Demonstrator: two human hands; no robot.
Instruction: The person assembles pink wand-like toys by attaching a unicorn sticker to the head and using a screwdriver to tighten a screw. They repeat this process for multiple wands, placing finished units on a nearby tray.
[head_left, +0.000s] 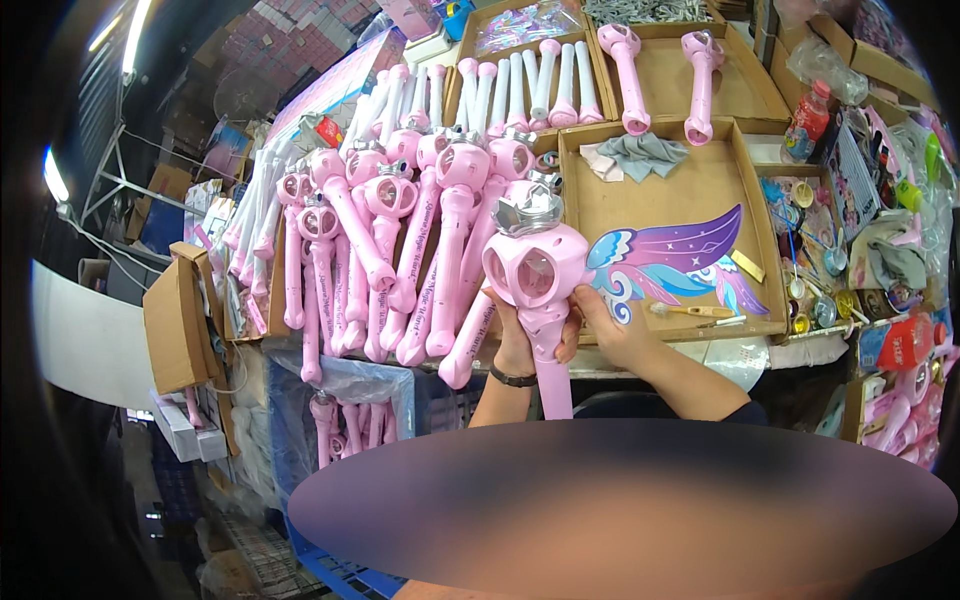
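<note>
A pink toy wand [552,258] with a round head, clear windows and a silver crown stands upright in front of me. My left hand [518,345] is wrapped round its neck just under the head. My right hand [612,328] pinches the root of a flat purple and blue wing [668,250] against the right side of the wand's head. The wing spreads out to the right over a cardboard tray [715,160]. Whether the wing is fixed to the head cannot be told. The wand's lower end is cut off by a blurred patch.
To the left lies a heap of similar pink wands [440,250], with white-handled ones [540,85] behind. Two crownless wands [703,85] rest in the far tray. A grey cloth [643,155], brush [690,310], red bottle [806,120] and small paint pots [825,308] are at the right. A blue crate [390,440] stands below.
</note>
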